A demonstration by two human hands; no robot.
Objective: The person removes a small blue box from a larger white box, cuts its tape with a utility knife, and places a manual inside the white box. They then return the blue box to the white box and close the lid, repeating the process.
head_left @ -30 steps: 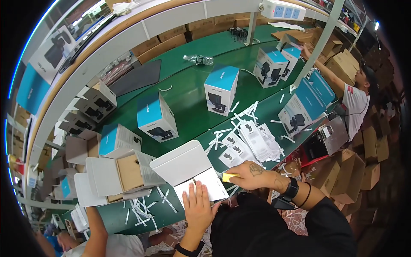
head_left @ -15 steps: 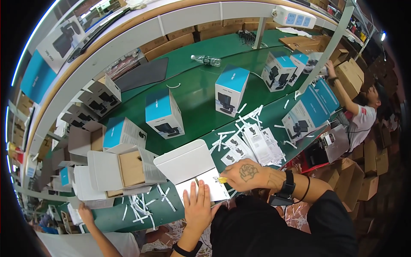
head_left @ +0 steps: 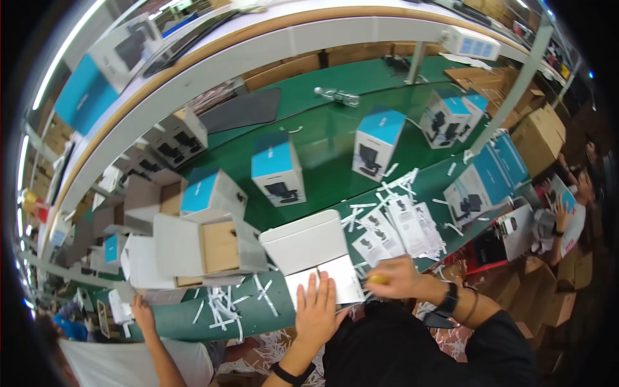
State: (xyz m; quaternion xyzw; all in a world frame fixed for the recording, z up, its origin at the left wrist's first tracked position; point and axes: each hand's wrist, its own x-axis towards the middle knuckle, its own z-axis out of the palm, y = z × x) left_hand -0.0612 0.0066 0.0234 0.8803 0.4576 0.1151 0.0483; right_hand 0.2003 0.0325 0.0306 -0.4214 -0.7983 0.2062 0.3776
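A white carton [head_left: 342,278] lies at the green table's near edge, its lid flap raised away from me. My left hand [head_left: 317,308] rests flat on its white face with the fingers stretched out. Just right of the carton, my right hand [head_left: 401,277], blurred, is closed around a small yellow tool [head_left: 379,279] whose kind I cannot make out. Beyond that hand lie printed label sheets [head_left: 412,226] and cut paper strips. Left of the carton stands an open white box [head_left: 248,248] with brown cardboard inside.
Blue-topped product boxes stand across the table, including one [head_left: 277,171] in the middle and one [head_left: 377,145] farther right. A clear plastic bottle [head_left: 338,97] lies behind them. A co-worker's hand [head_left: 143,314] is at lower left; another person holds a sheet at far right.
My right hand has drawn off the carton to the right with the yellow tool. The left hand stays flat on it. My view has shifted, so things appear farther right.
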